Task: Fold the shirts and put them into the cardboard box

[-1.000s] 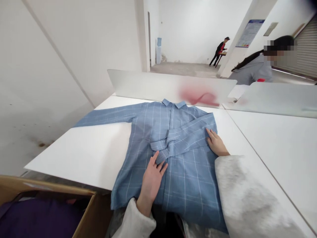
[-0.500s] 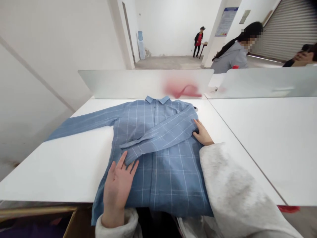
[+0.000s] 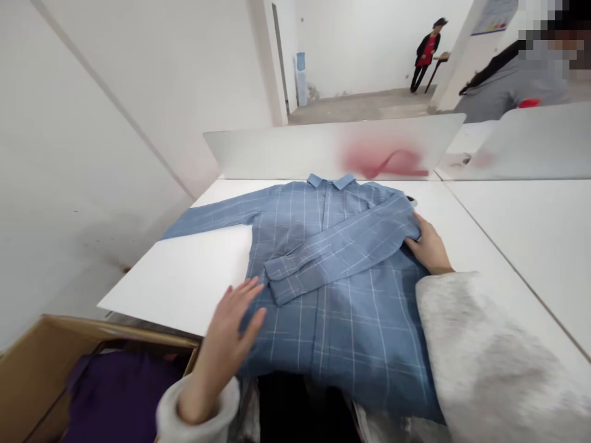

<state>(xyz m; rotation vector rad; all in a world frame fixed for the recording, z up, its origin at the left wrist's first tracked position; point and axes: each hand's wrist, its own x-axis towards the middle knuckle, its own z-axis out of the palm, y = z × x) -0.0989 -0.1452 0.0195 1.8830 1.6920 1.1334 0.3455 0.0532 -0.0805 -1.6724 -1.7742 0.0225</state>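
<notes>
A blue checked shirt (image 3: 351, 307) lies front up on the white table, collar at the far side. Its right-hand sleeve (image 3: 341, 246) is folded slantwise across the chest; the other sleeve (image 3: 217, 212) stretches out to the left. My right hand (image 3: 430, 246) holds the folded sleeve's outer edge below the shoulder, thumb and fingers on either side of the fold. My left hand (image 3: 233, 329) hovers over or rests on the shirt's left edge, near the folded cuff; I cannot tell if it touches. Its fingers are stretched, with nothing in them.
An open cardboard box (image 3: 69, 329) with purple cloth (image 3: 122, 397) stands at the lower left. Frosted dividers (image 3: 277, 151) line the white table's (image 3: 194, 277) far edge. Beyond them are a person in grey (image 3: 517, 80) and a standing person (image 3: 427, 52).
The view has swung left and down, showing more of the box. My left hand has turned palm down and come off the cuff, which now lies flatter. My right hand stays at the sleeve fold.
</notes>
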